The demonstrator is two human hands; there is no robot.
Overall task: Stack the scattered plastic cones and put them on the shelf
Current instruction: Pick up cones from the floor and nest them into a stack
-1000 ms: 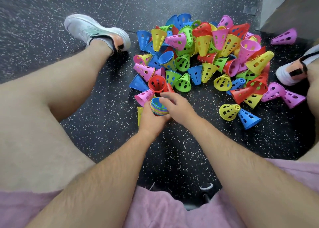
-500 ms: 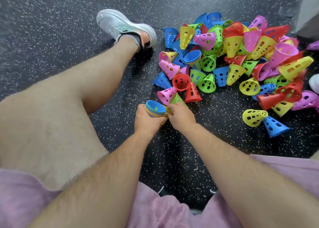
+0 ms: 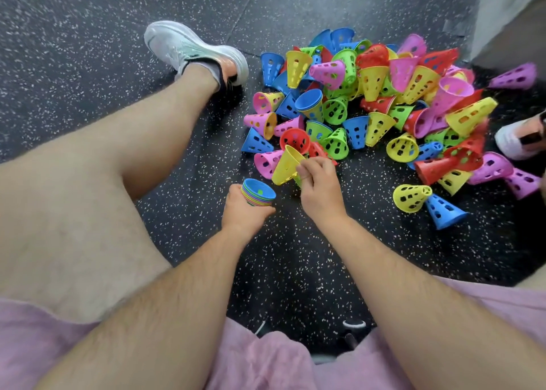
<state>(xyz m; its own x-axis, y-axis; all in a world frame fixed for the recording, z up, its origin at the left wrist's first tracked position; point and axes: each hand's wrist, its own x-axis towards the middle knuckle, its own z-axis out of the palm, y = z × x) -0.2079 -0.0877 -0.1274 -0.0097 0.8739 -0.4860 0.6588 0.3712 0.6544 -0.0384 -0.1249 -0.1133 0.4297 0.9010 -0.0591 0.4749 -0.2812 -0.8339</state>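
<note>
My left hand [image 3: 243, 212] grips a stack of nested cones [image 3: 257, 193], wide ends up, a blue one innermost. Just to its right, my right hand [image 3: 319, 182] pinches a single yellow cone [image 3: 286, 165] by its rim, tilted, above the floor. Beyond both hands lies a heap of scattered cones [image 3: 369, 94] in blue, yellow, green, pink, red and purple, all with holes in their walls. No shelf is in view.
I sit on a dark speckled floor [image 3: 88, 35]. My left leg with a white shoe [image 3: 195, 52] stretches left of the heap; my other shoe [image 3: 520, 138] is at the right edge. A lone purple cone [image 3: 514, 76] lies far right, near a pale wall base [image 3: 508, 11].
My right hand has picked a yellow cone up from beside the stack and lifted it. My left hand still holds the stack, now slightly lower and nearer to me.
</note>
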